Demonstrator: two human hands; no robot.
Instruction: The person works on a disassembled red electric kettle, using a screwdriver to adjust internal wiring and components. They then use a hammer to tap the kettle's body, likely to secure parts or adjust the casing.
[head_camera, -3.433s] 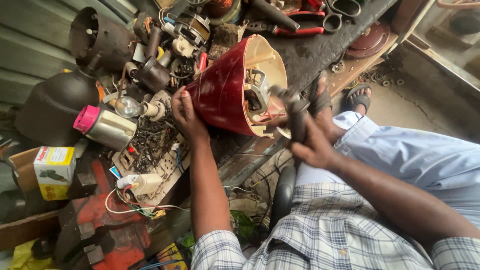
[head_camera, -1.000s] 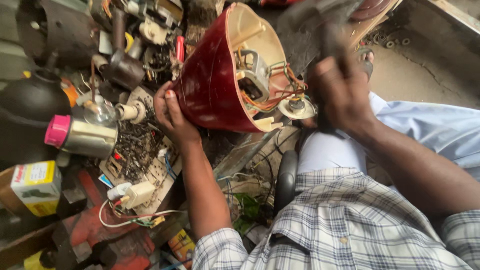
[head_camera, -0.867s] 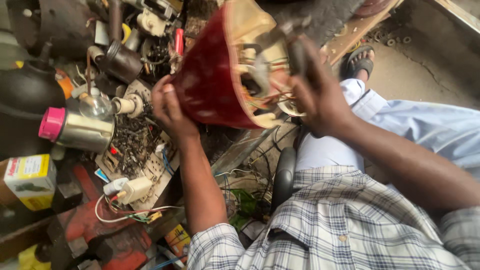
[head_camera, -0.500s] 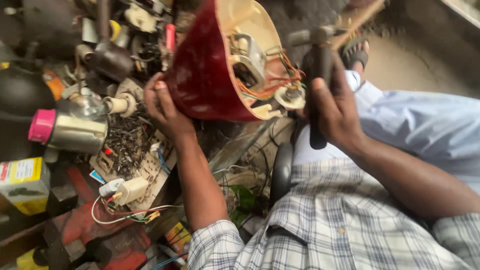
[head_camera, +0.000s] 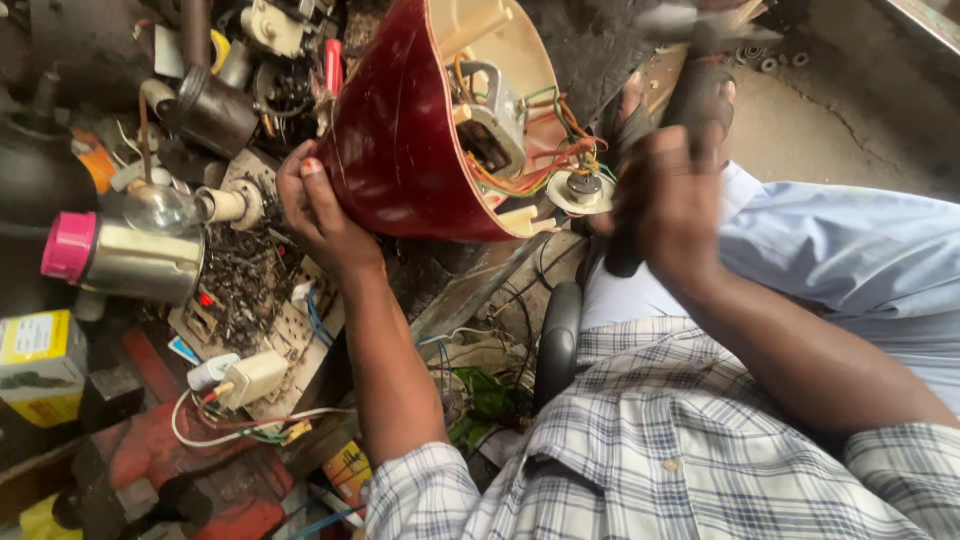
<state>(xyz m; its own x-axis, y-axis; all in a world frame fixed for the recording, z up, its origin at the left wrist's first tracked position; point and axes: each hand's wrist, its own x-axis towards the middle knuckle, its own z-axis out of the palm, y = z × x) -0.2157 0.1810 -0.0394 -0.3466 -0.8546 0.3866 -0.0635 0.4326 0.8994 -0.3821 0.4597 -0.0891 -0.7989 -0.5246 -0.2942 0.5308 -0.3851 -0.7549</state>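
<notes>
Head view: left hand clamped on dark red appliance housing, centre, open underside facing right; right hand gripping blurred dark-handled tool beside exposed motor wiring; next move probably calling for steady aim

Desk: dark, grimy top, crowded at left. On it: steel jar with pink cap lying on side, clear bulb just beside, yellow box near edge, white plug with loose wires, burnt circuit board, red-handled tool.
</notes>
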